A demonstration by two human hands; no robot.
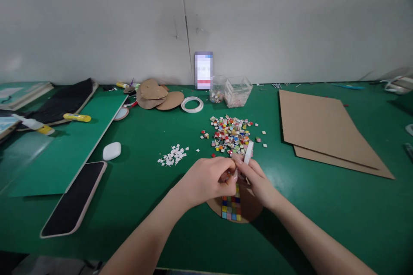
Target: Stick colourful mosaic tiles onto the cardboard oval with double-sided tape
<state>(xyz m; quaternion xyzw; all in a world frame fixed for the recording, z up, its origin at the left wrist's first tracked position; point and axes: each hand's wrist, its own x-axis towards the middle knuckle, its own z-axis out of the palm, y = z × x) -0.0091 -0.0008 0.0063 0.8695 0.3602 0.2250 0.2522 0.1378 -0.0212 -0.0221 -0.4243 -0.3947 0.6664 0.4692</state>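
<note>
Grey wall panels (106,21) cross the upper frame above a green tabletop (322,219). Over a brown disc (252,207) at lower centre, the left hand (211,180) curls inward, its grip hidden, beside the right hand (260,182); mosaic tiles (231,210) show below, and the latter hand closes on a white strip (248,153).

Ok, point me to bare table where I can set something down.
Right side: green table between the right forearm and cardboard sheets. Left side: a patch between the flat-lying phone and left forearm. Crowded: the middle, with left hand, right hand, tile strip, cardboard disc and mixed tile pile.
</note>
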